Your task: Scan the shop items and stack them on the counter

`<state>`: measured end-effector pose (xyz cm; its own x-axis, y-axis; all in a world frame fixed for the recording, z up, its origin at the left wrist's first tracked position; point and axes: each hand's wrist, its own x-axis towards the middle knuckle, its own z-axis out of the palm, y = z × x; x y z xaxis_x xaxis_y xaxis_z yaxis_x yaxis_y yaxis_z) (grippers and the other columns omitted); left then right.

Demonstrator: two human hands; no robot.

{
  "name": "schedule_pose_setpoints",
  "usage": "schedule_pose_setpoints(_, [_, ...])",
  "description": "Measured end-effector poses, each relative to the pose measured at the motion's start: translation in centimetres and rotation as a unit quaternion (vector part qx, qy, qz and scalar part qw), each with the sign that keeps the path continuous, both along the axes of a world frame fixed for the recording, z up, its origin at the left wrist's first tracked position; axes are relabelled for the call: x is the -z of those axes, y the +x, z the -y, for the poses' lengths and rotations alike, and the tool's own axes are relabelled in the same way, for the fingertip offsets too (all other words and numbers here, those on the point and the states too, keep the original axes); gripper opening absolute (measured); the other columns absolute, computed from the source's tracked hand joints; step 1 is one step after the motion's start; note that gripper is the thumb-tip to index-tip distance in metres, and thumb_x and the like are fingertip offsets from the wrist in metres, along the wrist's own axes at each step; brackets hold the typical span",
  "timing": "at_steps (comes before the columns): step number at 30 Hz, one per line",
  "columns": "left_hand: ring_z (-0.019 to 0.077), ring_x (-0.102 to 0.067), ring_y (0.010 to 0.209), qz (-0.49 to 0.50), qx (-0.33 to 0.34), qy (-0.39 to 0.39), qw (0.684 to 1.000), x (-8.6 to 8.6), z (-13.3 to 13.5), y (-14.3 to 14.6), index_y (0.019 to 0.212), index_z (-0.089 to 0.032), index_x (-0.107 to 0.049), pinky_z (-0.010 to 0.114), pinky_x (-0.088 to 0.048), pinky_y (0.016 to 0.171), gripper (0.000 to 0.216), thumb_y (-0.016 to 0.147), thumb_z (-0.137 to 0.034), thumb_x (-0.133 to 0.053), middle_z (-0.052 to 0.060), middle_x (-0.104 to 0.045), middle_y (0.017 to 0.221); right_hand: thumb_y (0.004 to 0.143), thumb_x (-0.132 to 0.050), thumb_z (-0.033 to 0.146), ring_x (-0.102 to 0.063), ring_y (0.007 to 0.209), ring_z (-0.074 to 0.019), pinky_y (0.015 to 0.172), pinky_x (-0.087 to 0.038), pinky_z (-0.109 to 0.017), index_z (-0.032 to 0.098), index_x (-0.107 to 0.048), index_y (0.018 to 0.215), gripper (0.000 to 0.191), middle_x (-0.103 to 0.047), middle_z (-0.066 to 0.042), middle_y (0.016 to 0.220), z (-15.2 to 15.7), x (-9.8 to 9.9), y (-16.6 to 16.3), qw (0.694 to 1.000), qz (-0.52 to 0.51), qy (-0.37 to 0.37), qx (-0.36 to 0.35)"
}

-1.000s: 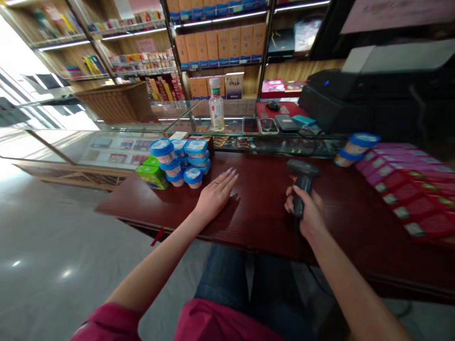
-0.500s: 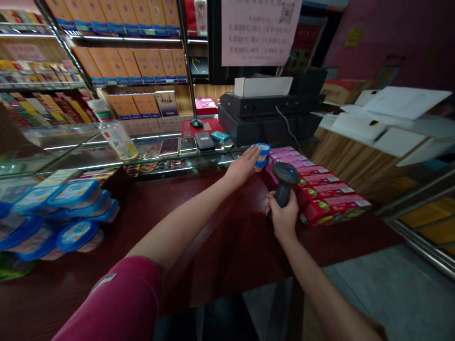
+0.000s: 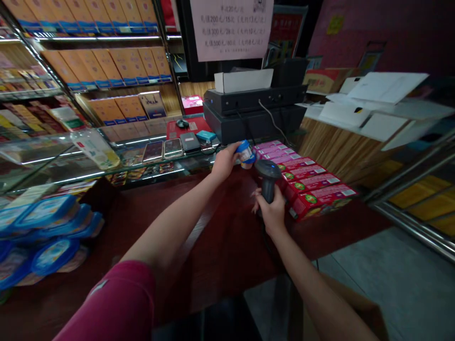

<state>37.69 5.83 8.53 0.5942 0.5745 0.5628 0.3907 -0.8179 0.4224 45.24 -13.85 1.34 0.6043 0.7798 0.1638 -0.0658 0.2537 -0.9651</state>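
Note:
My left hand [image 3: 224,162] is closed on a small blue-lidded plastic tub [image 3: 246,151], which it tilts at the far side of the counter. Just below that tub another small tub [image 3: 248,166] shows in part. A black handheld barcode scanner [image 3: 268,171] stands upright in my right hand [image 3: 273,209], fingers wrapped round its handle. Right of the scanner lies a row of red boxes [image 3: 316,187], continuing into pink boxes [image 3: 272,149] further back. Several blue-lidded tubs [image 3: 53,251] are stacked at the left.
The dark red counter [image 3: 199,265] meets a glass display case [image 3: 138,177] at the back. On the glass are a leaning-looking bottle [image 3: 94,147], phones [image 3: 173,148] and a mouse [image 3: 182,123]. A black cash drawer [image 3: 249,123] and open white cartons [image 3: 380,113] stand behind.
My left hand has gone from resting against the tubs to gripping the upper one and tilting it. My right hand still holds the scanner. The whole view has shifted.

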Motion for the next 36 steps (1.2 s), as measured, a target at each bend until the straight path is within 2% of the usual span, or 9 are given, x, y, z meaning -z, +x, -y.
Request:
schedule_pose_setpoints(2, [0.0245, -0.067, 0.127, 0.05, -0.01, -0.037, 0.998, 0.9, 1.2, -3.6, 0.139, -0.019, -0.063, 0.035, -0.052, 0.109, 0.043, 0.097, -0.011, -0.061, 0.009, -0.07, 0.137, 0.078, -0.078, 0.036, -0.049, 0.042, -0.0075, 0.04, -0.048, -0.027, 0.025, -0.055, 0.105, 0.037, -0.067, 0.002, 0.087, 0.5, -0.6, -0.5, 1.0, 0.006, 0.023, 0.002])
schedule_pose_setpoints(3, [0.0241, -0.068, 0.125, 0.071, -0.016, -0.056, 0.996, 1.5, 1.9, -5.7, 0.139, -0.019, -0.064, 0.035, -0.053, 0.109, 0.043, 0.097, -0.012, -0.061, 0.008, -0.071, 0.135, 0.077, -0.078, 0.036, -0.048, 0.041, -0.0078, 0.039, -0.047, -0.027, 0.025, -0.056, 0.106, 0.038, -0.068, 0.002, 0.087, 0.9, -0.9, -0.9, 0.999, 0.002, 0.029, -0.025])
schedule_pose_setpoints(7, [0.0236, -0.069, 0.124, 0.114, -0.038, -0.117, 0.986, 4.5, 4.6, -14.9, 0.136, -0.022, -0.066, 0.036, -0.053, 0.109, 0.041, 0.096, -0.016, -0.064, 0.005, -0.071, 0.135, 0.077, -0.079, 0.036, -0.047, 0.038, -0.008, 0.034, -0.043, -0.025, 0.021, -0.058, 0.114, 0.044, -0.071, 0.001, 0.082, 2.6, -1.9, -3.7, 0.977, -0.047, -0.019, -0.208])
schedule_pose_setpoints(9, [0.0241, -0.069, 0.123, 0.109, -0.062, -0.128, 0.984, 5.6, 6.0, -19.6, 0.137, -0.023, -0.066, 0.037, -0.053, 0.11, 0.041, 0.095, -0.019, -0.065, 0.004, -0.071, 0.135, 0.077, -0.079, 0.037, -0.046, 0.038, -0.0076, 0.033, -0.041, -0.023, 0.02, -0.06, 0.114, 0.045, -0.071, 0.0, 0.079, 3.3, -2.2, -6.1, 0.96, -0.063, -0.049, -0.268])
schedule_pose_setpoints(13, [0.0247, -0.069, 0.123, 0.079, -0.112, -0.124, 0.983, 6.5, 8.5, -27.6, 0.139, -0.025, -0.065, 0.039, -0.053, 0.11, 0.043, 0.096, -0.022, -0.063, 0.002, -0.071, 0.135, 0.079, -0.078, 0.037, -0.044, 0.038, -0.0064, 0.032, -0.04, -0.022, 0.02, -0.061, 0.113, 0.042, -0.071, -0.001, 0.081, 3.5, -2.3, -12.1, 0.939, -0.087, -0.063, -0.327])
schedule_pose_setpoints(16, [0.0245, -0.068, 0.125, 0.093, -0.156, -0.114, 0.977, 6.6, 10.1, -31.1, 0.139, -0.027, -0.065, 0.04, -0.053, 0.111, 0.043, 0.096, -0.022, -0.063, 0.002, -0.07, 0.137, 0.081, -0.078, 0.035, -0.046, 0.039, -0.0066, 0.033, -0.04, -0.021, 0.021, -0.06, 0.116, 0.042, -0.07, 0.0, 0.082, 3.1, -2.4, -15.9, 0.934, -0.093, -0.058, -0.34])
schedule_pose_setpoints(20, [0.0233, -0.066, 0.129, 0.126, -0.191, -0.097, 0.969, 6.8, 11.2, -32.5, 0.137, -0.026, -0.066, 0.04, -0.051, 0.114, 0.043, 0.095, -0.019, -0.064, 0.003, -0.068, 0.14, 0.081, -0.077, 0.035, -0.046, 0.039, -0.0065, 0.033, -0.04, -0.021, 0.021, -0.06, 0.118, 0.043, -0.069, 0.001, 0.083, 2.9, -2.4, -18.1, 0.928, -0.068, -0.061, -0.36])
schedule_pose_setpoints(31, [0.0238, -0.068, 0.126, 0.151, -0.187, -0.115, 0.964, 7.2, 10.9, -32.3, 0.133, -0.021, -0.068, 0.037, -0.054, 0.109, 0.039, 0.095, -0.015, -0.062, 0.006, -0.07, 0.137, 0.081, -0.078, 0.036, -0.047, 0.038, -0.0067, 0.032, -0.039, -0.021, 0.02, -0.061, 0.117, 0.043, -0.068, 0.002, 0.078, 3.1, -1.8, -18.5, 0.928, -0.026, -0.063, -0.367])
schedule_pose_setpoints(36, [0.0216, -0.061, 0.135, 0.107, -0.181, -0.025, 0.977, 6.5, 12.3, -33.1, 0.137, -0.024, -0.064, 0.039, -0.048, 0.117, 0.04, 0.097, -0.018, -0.06, 0.005, -0.066, 0.143, 0.078, -0.081, 0.037, -0.047, 0.038, -0.0071, 0.033, -0.041, -0.023, 0.019, -0.06, 0.117, 0.047, -0.07, 0.0, 0.082, 3.7, -1.9, -18.7, 0.932, -0.032, -0.032, -0.36])
